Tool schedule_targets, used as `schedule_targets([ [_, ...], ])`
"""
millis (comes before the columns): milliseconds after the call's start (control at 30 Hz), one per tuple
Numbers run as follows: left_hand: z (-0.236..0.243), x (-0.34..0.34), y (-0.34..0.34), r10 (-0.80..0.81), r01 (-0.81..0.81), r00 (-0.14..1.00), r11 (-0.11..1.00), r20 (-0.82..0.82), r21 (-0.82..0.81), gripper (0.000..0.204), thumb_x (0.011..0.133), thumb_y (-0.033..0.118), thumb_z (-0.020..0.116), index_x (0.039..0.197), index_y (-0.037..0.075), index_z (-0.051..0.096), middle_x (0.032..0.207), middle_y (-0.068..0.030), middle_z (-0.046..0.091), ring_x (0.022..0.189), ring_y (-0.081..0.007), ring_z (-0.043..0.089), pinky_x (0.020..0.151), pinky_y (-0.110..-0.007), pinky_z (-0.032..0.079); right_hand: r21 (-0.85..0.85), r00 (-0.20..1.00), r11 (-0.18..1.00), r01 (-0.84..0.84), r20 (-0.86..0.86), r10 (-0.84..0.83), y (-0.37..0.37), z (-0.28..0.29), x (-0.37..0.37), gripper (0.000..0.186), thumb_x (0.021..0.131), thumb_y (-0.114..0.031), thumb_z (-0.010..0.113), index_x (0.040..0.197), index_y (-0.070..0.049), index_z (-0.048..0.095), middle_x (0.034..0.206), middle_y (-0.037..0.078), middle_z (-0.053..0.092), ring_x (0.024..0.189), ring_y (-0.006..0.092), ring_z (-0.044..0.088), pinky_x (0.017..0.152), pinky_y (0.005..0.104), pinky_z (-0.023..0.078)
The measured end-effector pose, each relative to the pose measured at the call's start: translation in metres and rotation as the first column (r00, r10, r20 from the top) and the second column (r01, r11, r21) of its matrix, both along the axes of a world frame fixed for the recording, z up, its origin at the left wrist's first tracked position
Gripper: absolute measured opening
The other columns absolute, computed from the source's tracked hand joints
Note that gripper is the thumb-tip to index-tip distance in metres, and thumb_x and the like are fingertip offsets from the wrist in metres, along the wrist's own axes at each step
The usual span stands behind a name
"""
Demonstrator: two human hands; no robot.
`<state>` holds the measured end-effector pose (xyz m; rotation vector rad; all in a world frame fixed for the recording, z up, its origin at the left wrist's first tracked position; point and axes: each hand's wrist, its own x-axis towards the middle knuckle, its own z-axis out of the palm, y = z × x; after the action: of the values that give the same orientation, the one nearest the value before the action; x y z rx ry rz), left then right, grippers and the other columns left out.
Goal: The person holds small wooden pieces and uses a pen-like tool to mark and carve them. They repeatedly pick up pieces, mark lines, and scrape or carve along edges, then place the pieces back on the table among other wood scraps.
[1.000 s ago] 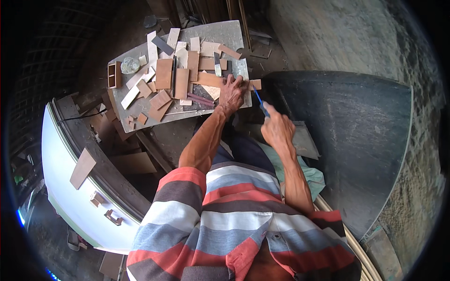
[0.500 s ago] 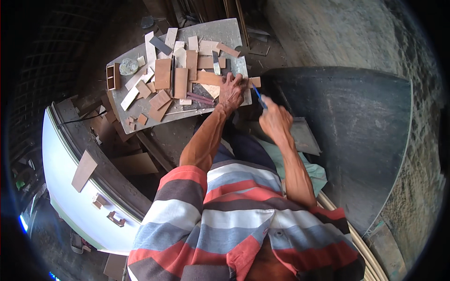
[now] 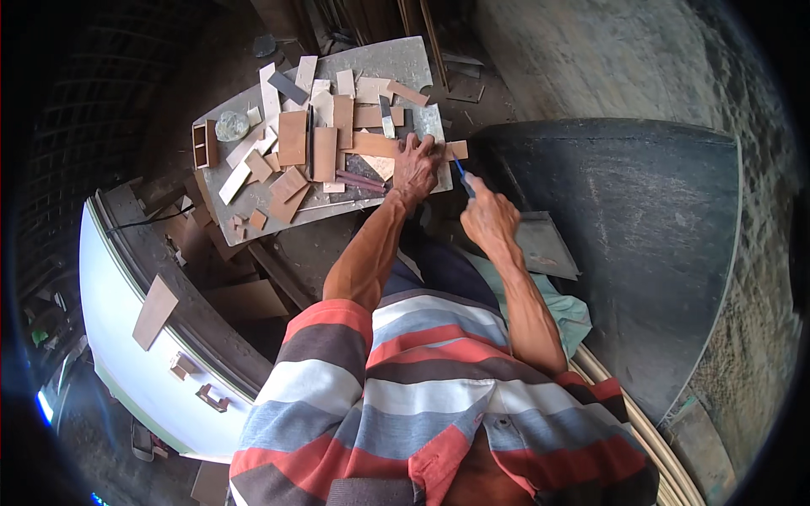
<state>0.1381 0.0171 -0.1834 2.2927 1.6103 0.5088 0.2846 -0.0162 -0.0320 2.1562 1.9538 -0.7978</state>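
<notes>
My left hand [image 3: 416, 167] presses a narrow strip of brown wood [image 3: 371, 145] down on the work table, its fingers bent over the strip. One end of the wood [image 3: 456, 151] juts out past the table's right edge. In my right hand [image 3: 491, 221] is a slim tool with a thin blue blade [image 3: 460, 169], possibly a small saw. The fingers are closed round its handle, and the blade's far end meets the jutting wood. A brush-like tool with a pale end [image 3: 387, 118] lies beyond my left hand; dark reddish sticks [image 3: 361, 181] lie to its left.
Many loose wood pieces [image 3: 293, 137] cover the grey table [image 3: 396, 61], with a small wooden box [image 3: 205, 145] and a clear round container [image 3: 232, 126] at its left. A large dark panel [image 3: 624, 228] leans at right. A white curved surface [image 3: 126, 312] stands at lower left.
My right hand has shifted slightly left and nearer to me with the blue-bladed tool. My left hand stays on the wood strip.
</notes>
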Motion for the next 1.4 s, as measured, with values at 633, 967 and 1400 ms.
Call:
schedule_targets([
  [633,0.0,0.001,0.002,-0.025,0.025,1.0,0.999,0.006,-0.036,0.042,0.077,0.021,0.059,0.117,0.015,0.068,0.1,-0.0059,0.05,0.099,-0.0301,0.046,0.082,-0.047,0.037,-0.08,1.0,0.997,0.003,0.017,-0.002,-0.002,0.022,0.003,0.046,0.082,-0.008,0.055,0.127,-0.015,0.059,0.085,0.028,0.068,0.084,0.0451,0.067,0.078,0.0547,0.05],
  [967,0.005,0.001,0.004,-0.04,0.04,0.999,0.999,0.023,-0.016,0.041,0.081,0.024,0.054,0.119,0.015,0.067,0.1,-0.0066,0.05,0.098,-0.0299,0.046,0.082,-0.048,0.037,-0.041,0.999,0.998,0.045,-0.012,-0.045,0.007,-0.009,0.003,0.048,0.082,-0.008,0.056,0.129,-0.017,0.058,0.084,0.028,0.068,0.082,0.0456,0.067,0.077,0.0547,0.05],
  [1400,0.006,-0.002,-0.002,-0.023,0.023,0.999,1.0,0.035,-0.008,0.043,0.077,0.02,0.057,0.118,0.015,0.068,0.099,-0.0063,0.05,0.097,-0.0294,0.046,0.081,-0.047,0.036,-0.112,1.0,0.994,-0.002,0.02,0.004,-0.007,0.034,0.004,0.049,0.078,-0.007,0.056,0.126,-0.017,0.061,0.085,0.028,0.068,0.085,0.0453,0.067,0.078,0.0546,0.05],
])
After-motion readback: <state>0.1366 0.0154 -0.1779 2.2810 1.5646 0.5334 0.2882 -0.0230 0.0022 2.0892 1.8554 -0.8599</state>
